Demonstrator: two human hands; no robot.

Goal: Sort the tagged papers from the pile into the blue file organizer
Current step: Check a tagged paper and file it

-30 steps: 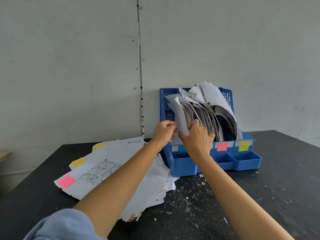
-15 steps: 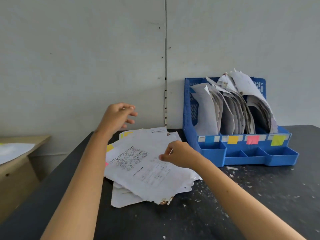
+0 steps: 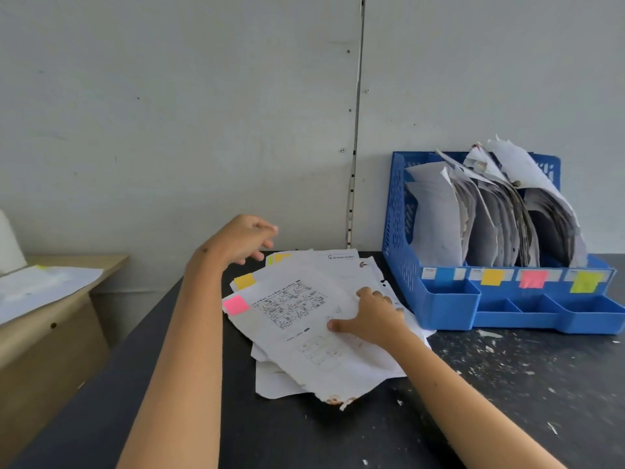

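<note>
Top sheet bears comic panels; letterhead print seems illegible.

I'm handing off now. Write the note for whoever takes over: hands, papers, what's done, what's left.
Left hand: open, hovering over the pile's far edge, no grip.
Right hand: open, resting on the top sheet, which carries a pink tag.
Pile: on the black table, left of the blue file organizer.
Done: organizer slots already hold many papers.
Left: file the pink-tagged sheet at the pink label, then the remaining sheets.

Soft, even, bright daylight with faint shadows; slight motion blur and wide-angle bending at the edges.
</note>
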